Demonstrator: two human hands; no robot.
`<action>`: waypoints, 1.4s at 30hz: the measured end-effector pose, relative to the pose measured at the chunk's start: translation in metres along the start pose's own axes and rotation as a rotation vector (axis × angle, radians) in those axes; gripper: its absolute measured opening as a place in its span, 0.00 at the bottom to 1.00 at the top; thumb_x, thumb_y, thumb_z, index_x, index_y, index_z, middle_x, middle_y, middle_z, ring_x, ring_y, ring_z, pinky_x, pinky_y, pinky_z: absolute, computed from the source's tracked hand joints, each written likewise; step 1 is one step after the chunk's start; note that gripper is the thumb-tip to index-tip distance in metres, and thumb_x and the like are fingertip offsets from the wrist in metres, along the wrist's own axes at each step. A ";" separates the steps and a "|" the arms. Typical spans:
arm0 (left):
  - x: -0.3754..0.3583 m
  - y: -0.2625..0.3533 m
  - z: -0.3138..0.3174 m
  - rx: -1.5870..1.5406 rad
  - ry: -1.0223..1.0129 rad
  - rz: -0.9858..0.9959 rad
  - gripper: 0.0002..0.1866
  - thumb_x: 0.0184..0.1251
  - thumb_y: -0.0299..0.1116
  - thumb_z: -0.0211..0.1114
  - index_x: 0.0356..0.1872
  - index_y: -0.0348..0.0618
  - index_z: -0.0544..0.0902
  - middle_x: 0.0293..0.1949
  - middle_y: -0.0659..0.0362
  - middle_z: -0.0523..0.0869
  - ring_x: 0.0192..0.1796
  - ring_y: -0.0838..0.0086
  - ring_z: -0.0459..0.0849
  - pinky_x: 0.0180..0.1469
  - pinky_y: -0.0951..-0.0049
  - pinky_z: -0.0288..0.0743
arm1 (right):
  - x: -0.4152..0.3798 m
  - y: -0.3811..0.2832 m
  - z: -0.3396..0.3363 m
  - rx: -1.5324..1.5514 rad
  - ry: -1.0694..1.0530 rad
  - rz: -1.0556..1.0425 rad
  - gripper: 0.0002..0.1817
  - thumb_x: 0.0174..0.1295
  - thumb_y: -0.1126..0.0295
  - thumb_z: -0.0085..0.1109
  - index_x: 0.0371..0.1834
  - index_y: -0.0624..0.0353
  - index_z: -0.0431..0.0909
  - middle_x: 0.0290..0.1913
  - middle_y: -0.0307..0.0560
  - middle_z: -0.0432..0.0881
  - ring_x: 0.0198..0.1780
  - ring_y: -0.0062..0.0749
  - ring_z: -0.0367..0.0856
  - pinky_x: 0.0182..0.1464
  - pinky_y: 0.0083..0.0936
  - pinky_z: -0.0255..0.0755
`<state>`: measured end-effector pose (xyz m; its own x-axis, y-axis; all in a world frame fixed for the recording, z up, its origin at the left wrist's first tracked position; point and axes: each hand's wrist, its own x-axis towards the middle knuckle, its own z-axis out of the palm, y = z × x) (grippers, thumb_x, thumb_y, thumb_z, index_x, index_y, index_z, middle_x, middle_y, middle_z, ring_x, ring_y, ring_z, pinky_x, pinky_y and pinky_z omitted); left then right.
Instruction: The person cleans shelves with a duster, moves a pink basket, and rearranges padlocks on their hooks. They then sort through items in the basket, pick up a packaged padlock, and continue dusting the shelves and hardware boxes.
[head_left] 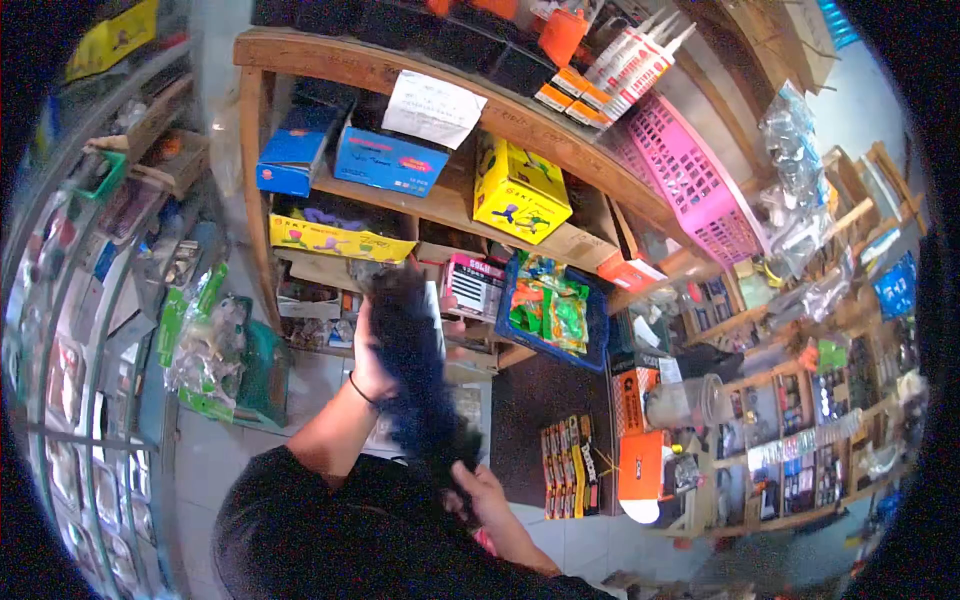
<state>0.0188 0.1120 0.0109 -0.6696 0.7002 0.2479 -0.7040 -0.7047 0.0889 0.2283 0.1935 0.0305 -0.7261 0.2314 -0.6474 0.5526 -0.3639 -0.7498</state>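
Note:
A long dark, fluffy-looking object (410,365), blurred by motion, slants down in front of my body. Near its upper end my left hand (372,355) is wrapped against its left side, with a black band on the wrist. At its lower end my right hand (482,492) closes around it with bent fingers. Just behind the upper end are an open yellow box (345,238) on the shelf and a pink-and-white box (474,287).
Wooden shelving (400,75) holds blue boxes (390,160) and a yellow box (520,190). A blue basket (507,330) has green packets. A pink basket (690,185) leans at upper right. An orange box (641,465) is lower right; bagged goods (210,360) are left.

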 end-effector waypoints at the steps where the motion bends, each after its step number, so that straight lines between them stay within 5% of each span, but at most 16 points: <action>1: 0.000 0.002 0.006 -0.020 -0.113 -0.047 0.44 0.54 0.70 0.37 0.60 0.41 0.62 0.57 0.49 0.70 0.56 0.56 0.71 0.55 0.52 0.65 | 0.007 -0.001 -0.017 -0.034 -0.035 -0.062 0.16 0.63 0.55 0.46 0.32 0.59 0.68 0.12 0.38 0.65 0.14 0.22 0.64 0.17 0.17 0.56; 3: 0.001 -0.016 0.025 0.094 0.207 0.189 0.44 0.54 0.70 0.38 0.60 0.40 0.61 0.57 0.50 0.69 0.56 0.57 0.71 0.56 0.53 0.64 | 0.013 0.003 -0.043 0.070 -0.163 -0.169 0.17 0.63 0.55 0.46 0.33 0.60 0.68 0.13 0.39 0.67 0.14 0.22 0.65 0.17 0.17 0.57; 7: -0.001 -0.052 0.021 0.076 -0.097 0.125 0.43 0.53 0.70 0.40 0.60 0.43 0.63 0.56 0.45 0.69 0.52 0.50 0.73 0.50 0.44 0.66 | -0.005 0.002 -0.081 -0.158 -0.332 -0.103 0.17 0.64 0.56 0.45 0.30 0.60 0.67 0.11 0.38 0.64 0.11 0.23 0.61 0.16 0.19 0.57; 9: -0.001 -0.076 0.032 0.119 0.032 0.056 0.43 0.54 0.70 0.39 0.60 0.43 0.62 0.57 0.48 0.69 0.56 0.51 0.69 0.52 0.47 0.66 | -0.009 -0.009 -0.111 -0.099 -0.242 -0.183 0.16 0.63 0.56 0.46 0.27 0.58 0.66 0.11 0.38 0.64 0.12 0.23 0.61 0.16 0.19 0.54; 11: 0.013 -0.110 0.047 0.092 0.173 0.242 0.42 0.56 0.68 0.38 0.60 0.43 0.62 0.57 0.49 0.69 0.57 0.51 0.68 0.54 0.49 0.65 | -0.014 -0.001 -0.139 0.069 -0.261 -0.152 0.16 0.63 0.56 0.46 0.27 0.56 0.66 0.12 0.38 0.65 0.12 0.23 0.61 0.14 0.18 0.52; 13: 0.008 -0.133 0.036 0.065 -0.080 0.059 0.38 0.57 0.66 0.40 0.61 0.49 0.62 0.59 0.50 0.67 0.56 0.52 0.70 0.54 0.45 0.64 | -0.029 0.012 -0.152 -0.015 -0.327 -0.139 0.15 0.63 0.56 0.46 0.27 0.56 0.66 0.11 0.37 0.63 0.11 0.23 0.60 0.14 0.17 0.52; 15: 0.006 -0.160 0.043 0.157 -0.031 0.125 0.36 0.58 0.65 0.40 0.61 0.51 0.63 0.58 0.50 0.68 0.56 0.52 0.70 0.52 0.43 0.65 | -0.036 0.016 -0.179 -0.057 -0.364 -0.105 0.15 0.64 0.57 0.45 0.27 0.57 0.66 0.11 0.37 0.63 0.11 0.23 0.60 0.14 0.17 0.53; 16: 0.005 -0.171 0.046 0.130 -0.094 0.131 0.39 0.60 0.65 0.36 0.61 0.42 0.62 0.58 0.49 0.68 0.56 0.56 0.71 0.54 0.49 0.66 | -0.039 0.014 -0.194 -0.061 -0.294 -0.118 0.15 0.64 0.57 0.45 0.27 0.57 0.66 0.11 0.37 0.63 0.12 0.23 0.60 0.15 0.17 0.54; 17: 0.007 -0.179 0.051 0.329 0.203 0.194 0.38 0.61 0.64 0.34 0.60 0.40 0.62 0.58 0.50 0.68 0.57 0.58 0.70 0.55 0.54 0.66 | -0.040 0.012 -0.209 -0.069 -0.225 -0.130 0.15 0.64 0.57 0.45 0.27 0.58 0.65 0.12 0.37 0.64 0.12 0.23 0.61 0.15 0.17 0.54; 20: 0.012 -0.212 0.060 0.138 0.176 0.173 0.39 0.60 0.65 0.34 0.60 0.40 0.62 0.57 0.50 0.69 0.54 0.58 0.73 0.55 0.53 0.66 | -0.049 0.023 -0.233 -0.012 -0.323 -0.136 0.16 0.64 0.57 0.44 0.26 0.59 0.66 0.12 0.39 0.65 0.13 0.24 0.62 0.16 0.18 0.56; 21: 0.011 -0.214 0.052 0.197 -0.027 0.077 0.40 0.59 0.67 0.35 0.60 0.42 0.62 0.56 0.49 0.70 0.53 0.57 0.73 0.55 0.49 0.64 | -0.055 0.028 -0.234 -0.067 -0.338 -0.088 0.17 0.64 0.57 0.44 0.26 0.59 0.66 0.12 0.39 0.65 0.13 0.24 0.62 0.17 0.19 0.57; 27: 0.027 -0.256 0.063 0.151 0.157 0.160 0.42 0.58 0.66 0.36 0.61 0.39 0.61 0.58 0.50 0.69 0.56 0.57 0.70 0.58 0.56 0.63 | -0.061 0.039 -0.271 0.222 -0.302 -0.180 0.17 0.64 0.56 0.44 0.26 0.58 0.66 0.12 0.38 0.65 0.13 0.24 0.62 0.15 0.18 0.55; 33: 0.034 -0.282 0.050 0.159 -0.065 -0.095 0.40 0.58 0.67 0.36 0.59 0.41 0.64 0.58 0.48 0.68 0.55 0.55 0.71 0.58 0.52 0.62 | -0.077 0.049 -0.288 0.176 -0.191 -0.142 0.17 0.64 0.57 0.45 0.23 0.57 0.66 0.11 0.37 0.64 0.12 0.22 0.62 0.14 0.17 0.53; 37: 0.040 -0.298 0.054 0.240 0.263 -0.011 0.39 0.58 0.65 0.39 0.60 0.42 0.62 0.60 0.50 0.66 0.56 0.55 0.70 0.57 0.51 0.63 | -0.084 0.051 -0.282 0.181 -0.160 -0.109 0.15 0.64 0.58 0.45 0.26 0.58 0.66 0.11 0.38 0.63 0.12 0.23 0.61 0.13 0.18 0.52; 39: 0.036 -0.294 0.047 0.197 -0.079 -0.102 0.39 0.56 0.67 0.41 0.60 0.46 0.62 0.59 0.49 0.67 0.55 0.54 0.71 0.55 0.47 0.64 | -0.078 0.060 -0.281 0.198 -0.223 -0.110 0.14 0.64 0.59 0.44 0.30 0.59 0.66 0.11 0.37 0.63 0.11 0.23 0.60 0.14 0.18 0.52; 42: 0.043 -0.286 0.052 0.139 0.027 -0.090 0.40 0.58 0.66 0.38 0.62 0.45 0.60 0.59 0.50 0.66 0.58 0.55 0.68 0.57 0.49 0.61 | -0.070 0.054 -0.289 0.282 -0.181 -0.196 0.14 0.64 0.59 0.45 0.29 0.58 0.66 0.12 0.38 0.63 0.12 0.23 0.60 0.16 0.18 0.54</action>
<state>0.2037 0.3381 0.0465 -0.6129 0.7626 0.2068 -0.7230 -0.6469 0.2425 0.4270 0.4183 -0.0044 -0.8812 0.1679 -0.4420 0.2800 -0.5679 -0.7740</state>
